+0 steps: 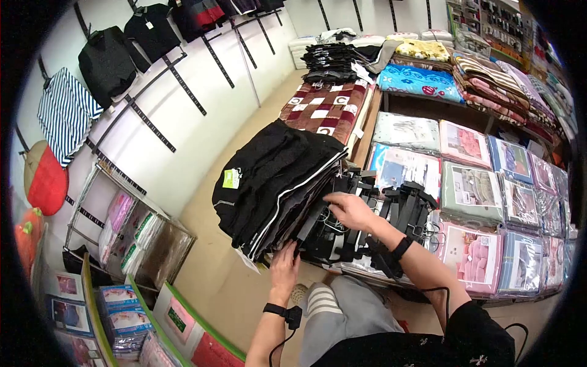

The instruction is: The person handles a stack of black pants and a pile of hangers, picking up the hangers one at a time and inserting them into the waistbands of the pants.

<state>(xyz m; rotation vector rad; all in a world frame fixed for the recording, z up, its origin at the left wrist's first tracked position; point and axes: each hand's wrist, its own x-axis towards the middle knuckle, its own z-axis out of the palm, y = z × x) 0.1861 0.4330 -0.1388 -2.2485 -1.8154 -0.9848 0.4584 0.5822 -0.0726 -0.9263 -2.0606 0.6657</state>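
Note:
A thick stack of folded black trousers (263, 168), some with white side stripes, lies in front of me with a green-and-white tag on top. Along its near right edge runs a black clip hanger (313, 219), its wire hook pointing right. My right hand (351, 211) has curled fingers closed at the hanger's far end. At the near end, my left hand (284, 264) pinches beside the stack's edge; its fingertips are partly hidden. More black hangers (409, 211) lie heaped right of my right hand.
Packaged bedding sets (471, 254) cover the display on the right. Folded blankets (422, 82) and a checked blanket (327, 107) lie beyond the stack. Clothes (109, 64) hang along the left wall. A metal rack (92, 196) and packaged goods stand at the lower left.

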